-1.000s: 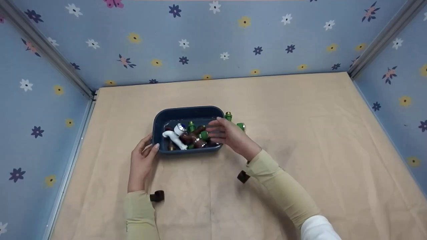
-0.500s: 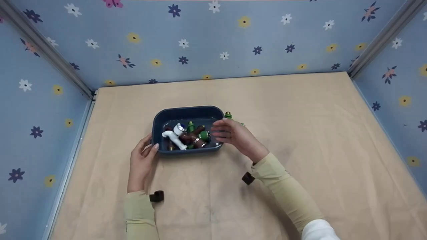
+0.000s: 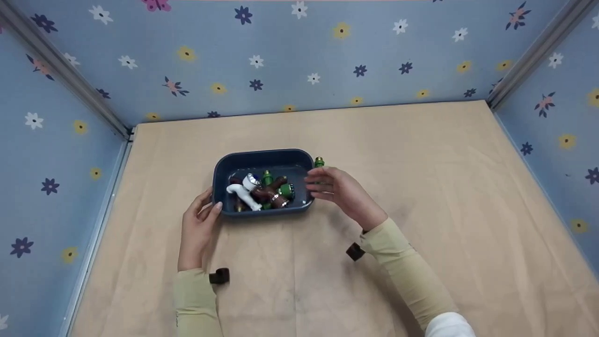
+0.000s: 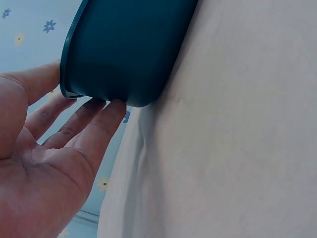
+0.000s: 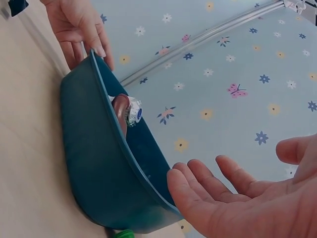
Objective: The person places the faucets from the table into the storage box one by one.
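Note:
A dark blue rectangular tub stands on the table in the head view. Inside lie what look like plastic taps: a white curved one, brown pieces and green pieces with brass ends. My left hand holds the tub's left end, thumb at the rim and fingertips against the outer wall, as the left wrist view shows. At the opposite end, my right hand is open and holds nothing, its extended fingers overlapping the rim in the head view. In the right wrist view its palm faces the tub.
Outside the tub's right end is a green piece with a brass tip, partly hidden by my right hand. A beige cloth covers the table. Blue flowered panels rise at the back and both sides.
My right hand has moved right, from over the tub's contents to its right rim, now covering a green piece outside. The left hand and the tub stay in place.

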The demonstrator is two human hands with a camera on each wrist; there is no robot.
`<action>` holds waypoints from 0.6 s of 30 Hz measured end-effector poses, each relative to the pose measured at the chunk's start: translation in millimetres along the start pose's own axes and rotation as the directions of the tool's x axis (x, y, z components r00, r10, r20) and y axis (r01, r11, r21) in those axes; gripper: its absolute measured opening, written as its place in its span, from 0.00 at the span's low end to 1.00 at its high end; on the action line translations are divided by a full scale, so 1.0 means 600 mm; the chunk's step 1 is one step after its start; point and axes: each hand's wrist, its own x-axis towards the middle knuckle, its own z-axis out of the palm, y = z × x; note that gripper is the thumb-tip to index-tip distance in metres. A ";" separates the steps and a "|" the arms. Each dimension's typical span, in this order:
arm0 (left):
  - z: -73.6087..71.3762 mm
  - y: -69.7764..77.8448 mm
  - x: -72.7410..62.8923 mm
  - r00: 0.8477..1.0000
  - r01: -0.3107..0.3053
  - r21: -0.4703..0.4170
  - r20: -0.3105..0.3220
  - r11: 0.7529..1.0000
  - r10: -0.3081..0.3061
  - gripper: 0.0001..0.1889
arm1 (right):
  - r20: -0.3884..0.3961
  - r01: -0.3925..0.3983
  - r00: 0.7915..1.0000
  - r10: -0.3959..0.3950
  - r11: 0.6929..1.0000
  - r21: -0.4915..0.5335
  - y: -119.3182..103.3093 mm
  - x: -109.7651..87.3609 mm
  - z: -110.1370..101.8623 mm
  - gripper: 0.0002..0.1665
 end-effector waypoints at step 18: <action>-0.009 -0.042 0.014 0.999 -0.028 0.040 -0.024 0.999 0.029 0.26 | -0.070 0.029 0.997 -0.025 0.998 0.056 -0.013 -0.011 -0.029 0.27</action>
